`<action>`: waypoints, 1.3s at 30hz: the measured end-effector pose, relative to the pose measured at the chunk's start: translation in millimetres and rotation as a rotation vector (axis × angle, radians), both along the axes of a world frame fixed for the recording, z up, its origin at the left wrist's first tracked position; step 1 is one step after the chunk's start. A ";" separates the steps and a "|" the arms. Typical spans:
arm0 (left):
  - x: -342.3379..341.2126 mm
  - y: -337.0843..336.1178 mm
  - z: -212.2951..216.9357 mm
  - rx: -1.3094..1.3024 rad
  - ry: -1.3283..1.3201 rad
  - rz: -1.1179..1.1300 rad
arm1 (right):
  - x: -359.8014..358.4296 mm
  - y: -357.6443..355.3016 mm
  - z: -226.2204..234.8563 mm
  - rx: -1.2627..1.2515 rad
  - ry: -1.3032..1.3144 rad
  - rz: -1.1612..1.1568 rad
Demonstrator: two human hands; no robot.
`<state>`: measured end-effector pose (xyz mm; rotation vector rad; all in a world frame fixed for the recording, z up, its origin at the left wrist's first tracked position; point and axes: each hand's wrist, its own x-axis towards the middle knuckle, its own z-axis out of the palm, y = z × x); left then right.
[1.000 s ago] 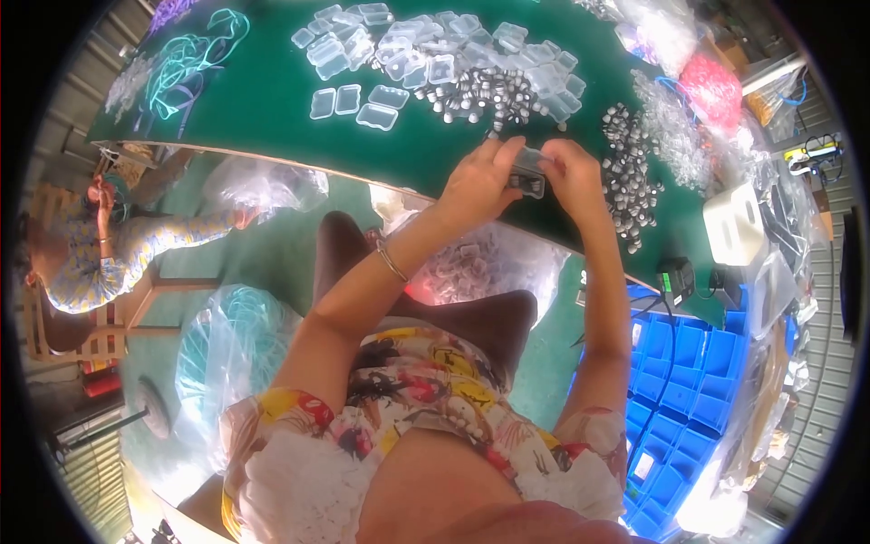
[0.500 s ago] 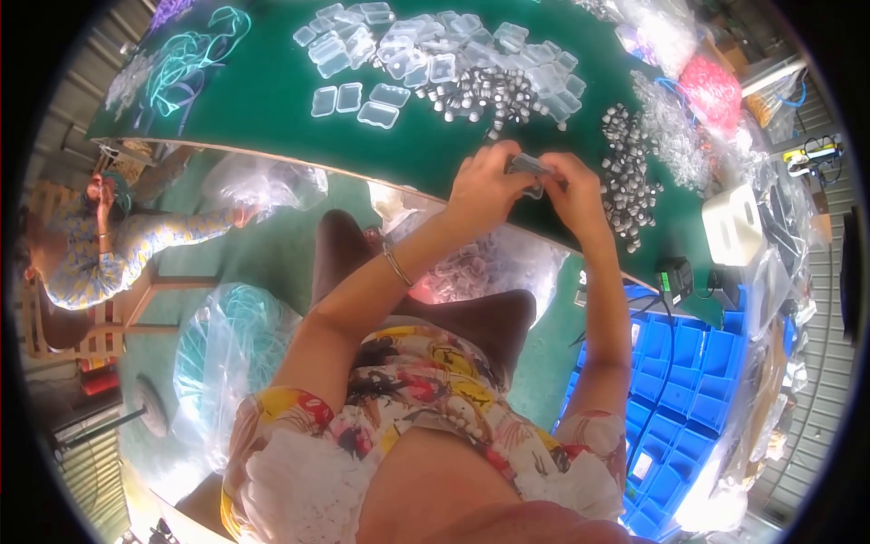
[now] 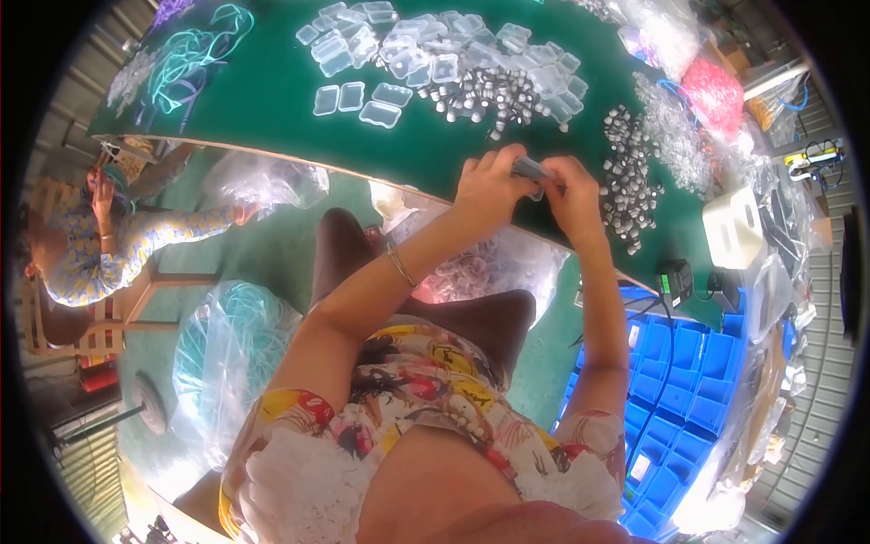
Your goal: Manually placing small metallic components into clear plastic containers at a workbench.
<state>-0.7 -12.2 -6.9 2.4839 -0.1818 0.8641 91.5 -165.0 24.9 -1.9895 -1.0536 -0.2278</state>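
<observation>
Both hands are closed on a small clear plastic case (image 3: pixel 529 169) above the near edge of the green table. My left hand (image 3: pixel 489 189) grips it from the left side, and my right hand (image 3: pixel 575 195) pinches its right end. The case looks greyish and its contents cannot be made out. Just beyond my hands lies a pile of small black-and-white pieces (image 3: pixel 494 98). Behind that is a heap of clear plastic cases (image 3: pixel 426 50), with several open ones (image 3: pixel 379 112) laid apart to its left. Another pile of dark-and-silver pieces (image 3: pixel 627 181) sits right of my right hand.
Turquoise cords (image 3: pixel 195 63) lie at the table's far left. Clear plastic pieces (image 3: pixel 675 127), a pink bag (image 3: pixel 711 91) and a white container (image 3: pixel 732 227) stand at the right. Blue bins (image 3: pixel 671 390) are below right. Another person (image 3: pixel 100 240) sits at left.
The case has turned slightly between my fingers and now shows a narrower, greyer side. Both hands have shifted only a little, and the piles look the same.
</observation>
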 end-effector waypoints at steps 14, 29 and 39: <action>9.8 17.6 1.2 -0.056 -0.060 -0.125 | -8.0 -6.6 8.9 -0.145 -0.195 0.115; -70.0 -8.3 -30.6 -0.065 0.227 -0.416 | 118.9 20.5 -17.7 -0.241 -0.408 -0.181; -24.0 33.5 21.4 -0.249 0.105 -0.183 | 64.0 -2.9 0.7 -0.301 -0.342 -0.221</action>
